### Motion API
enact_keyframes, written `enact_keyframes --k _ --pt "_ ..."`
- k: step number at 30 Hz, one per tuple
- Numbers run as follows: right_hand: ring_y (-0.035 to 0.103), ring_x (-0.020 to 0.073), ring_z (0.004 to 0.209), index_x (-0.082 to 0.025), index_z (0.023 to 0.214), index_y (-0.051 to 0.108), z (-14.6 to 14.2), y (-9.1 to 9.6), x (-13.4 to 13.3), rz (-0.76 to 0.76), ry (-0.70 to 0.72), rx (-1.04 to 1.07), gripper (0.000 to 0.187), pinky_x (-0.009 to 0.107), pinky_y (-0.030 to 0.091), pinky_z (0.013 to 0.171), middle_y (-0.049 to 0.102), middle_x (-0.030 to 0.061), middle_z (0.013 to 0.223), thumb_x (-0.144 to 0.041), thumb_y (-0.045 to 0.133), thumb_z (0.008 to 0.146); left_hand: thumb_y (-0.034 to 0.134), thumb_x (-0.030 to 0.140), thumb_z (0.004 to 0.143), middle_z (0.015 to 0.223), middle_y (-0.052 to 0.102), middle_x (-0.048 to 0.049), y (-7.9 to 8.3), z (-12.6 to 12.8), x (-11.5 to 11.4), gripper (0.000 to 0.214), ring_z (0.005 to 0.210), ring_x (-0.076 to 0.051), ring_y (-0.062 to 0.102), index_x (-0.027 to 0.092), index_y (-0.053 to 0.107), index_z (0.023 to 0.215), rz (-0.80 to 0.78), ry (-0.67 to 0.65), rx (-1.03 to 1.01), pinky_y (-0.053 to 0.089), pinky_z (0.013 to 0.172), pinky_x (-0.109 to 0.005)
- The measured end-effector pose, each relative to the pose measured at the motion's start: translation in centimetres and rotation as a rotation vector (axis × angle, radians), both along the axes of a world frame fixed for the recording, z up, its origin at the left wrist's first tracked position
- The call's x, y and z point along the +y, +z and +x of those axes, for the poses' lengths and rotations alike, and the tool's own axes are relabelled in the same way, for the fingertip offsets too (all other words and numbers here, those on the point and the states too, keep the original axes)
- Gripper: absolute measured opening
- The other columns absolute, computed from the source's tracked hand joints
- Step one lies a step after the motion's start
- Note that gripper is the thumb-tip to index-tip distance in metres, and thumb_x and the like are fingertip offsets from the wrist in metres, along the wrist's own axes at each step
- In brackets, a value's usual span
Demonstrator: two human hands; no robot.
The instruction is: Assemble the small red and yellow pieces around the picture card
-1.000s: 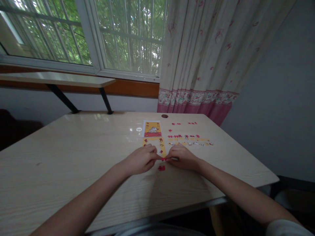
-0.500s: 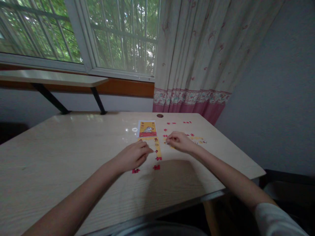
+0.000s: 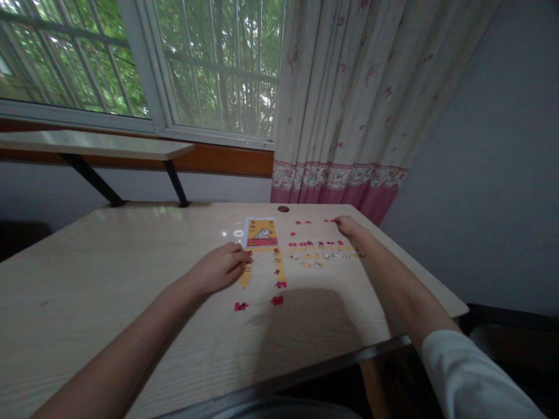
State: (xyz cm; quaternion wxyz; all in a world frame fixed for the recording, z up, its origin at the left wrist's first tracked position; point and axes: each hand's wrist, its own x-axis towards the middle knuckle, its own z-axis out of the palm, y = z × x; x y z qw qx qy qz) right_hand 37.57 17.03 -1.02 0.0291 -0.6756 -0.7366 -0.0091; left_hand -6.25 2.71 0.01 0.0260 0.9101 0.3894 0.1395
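Observation:
My left hand (image 3: 223, 269) rests at the left side of a partly joined jigsaw frame (image 3: 280, 269), its loosely bent fingers over the yellow strip (image 3: 245, 276). I see nothing held in it. Farther off on the right, my right hand (image 3: 349, 226) has its fingertips closed together on a red puzzle piece at the end of a short row of red pieces (image 3: 327, 220). Above the frame lies a picture card (image 3: 262, 233) with a white animal on yellow and red. Two red corner pieces (image 3: 240, 306) (image 3: 277, 300) lie nearer to me.
Between my hands and to the right, loose red pieces (image 3: 305, 244) and yellow-and-white pieces (image 3: 312, 256) lie in rows. A cable hole (image 3: 283, 209) is at the desk's back edge. A raised shelf (image 3: 96, 144) stands at the back left, and a curtain (image 3: 336, 116) hangs behind.
My right hand has moved away from me and right, from the loose pieces to the far red row. My left hand has shifted left, off the frame's middle, and its index finger is less stretched.

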Motion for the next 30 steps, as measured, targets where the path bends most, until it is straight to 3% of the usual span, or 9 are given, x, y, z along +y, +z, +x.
enact_keyframes --k 5,9,13,16,23,27,30 --pt "0.064 0.0229 0.098 -0.014 0.091 0.075 0.8 0.8 0.6 -0.064 -0.067 0.039 0.023 0.025 0.045 0.088 0.072 0.0124 0.099 -0.012 0.062 0.072 0.041 0.023 0.087 0.094 0.062 -0.0103 0.2 -0.2 0.1 0.032 0.09 -0.022 0.057 0.017 0.069 0.1 0.013 0.009 -0.036 0.047 0.079 -0.033" --pt "0.064 0.0172 0.078 -0.014 0.08 0.073 1.7 1.3 0.6 -0.134 -0.127 0.127 0.016 0.021 0.046 0.07 0.071 0.0066 0.078 -0.015 0.07 0.065 0.039 0.024 0.088 0.093 0.062 -0.0103 0.3 -0.3 0.1 0.032 0.089 -0.021 0.057 0.017 0.069 0.1 0.018 0.009 -0.02 0.047 0.077 -0.033" --pt "0.053 0.0104 0.051 -0.011 0.079 0.07 2.1 1.4 -0.1 -0.234 -0.173 0.244 0.018 0.02 0.041 0.051 0.059 -0.0002 0.055 -0.021 0.073 0.065 0.04 0.024 0.088 0.093 0.062 -0.0096 0.2 -0.4 0.3 0.032 0.09 -0.021 0.056 0.017 0.068 0.1 0.019 0.004 -0.025 0.046 0.079 -0.033" --pt "0.044 0.0077 0.043 -0.011 0.073 0.067 2.0 1.6 -0.8 -0.302 -0.19 0.315 0.018 0.02 0.036 0.044 0.049 -0.0037 0.046 -0.025 0.074 0.065 0.04 0.025 0.088 0.092 0.061 -0.0092 0.1 -0.4 0.3 0.032 0.089 -0.02 0.055 0.018 0.069 0.1 0.017 0.008 -0.024 0.045 0.079 -0.032" --pt "0.039 0.0066 0.041 -0.012 0.057 0.061 1.0 2.5 -2.2 -0.347 -0.192 0.402 0.028 0.021 0.031 0.041 0.044 -0.0044 0.042 -0.033 0.079 0.058 0.041 0.023 0.087 0.09 0.061 -0.0091 0.4 -0.2 0.2 0.031 0.087 -0.019 0.056 0.017 0.068 0.1 0.006 0.002 -0.029 0.045 0.078 -0.032" --pt "0.048 0.0085 0.048 -0.012 0.064 0.065 -0.9 3.4 -2.7 -0.238 -0.146 0.437 0.023 0.019 0.035 0.045 0.055 -0.0009 0.05 -0.031 0.077 0.059 0.043 0.022 0.085 0.093 0.062 -0.0096 0.7 0.0 -0.1 0.03 0.087 -0.02 0.057 0.017 0.069 0.098 -0.022 0.008 -0.095 0.046 0.078 -0.032" --pt "0.057 0.0099 0.061 -0.013 0.078 0.066 -4.4 3.6 -3.7 -0.129 -0.074 0.507 0.019 0.018 0.04 0.052 0.066 0.0027 0.067 -0.027 0.072 0.067 0.044 0.021 0.083 0.093 0.064 -0.0097 1.0 0.4 -0.5 0.031 0.086 -0.019 0.058 0.016 0.069 0.099 -0.09 0.011 -0.198 0.046 0.076 -0.031"
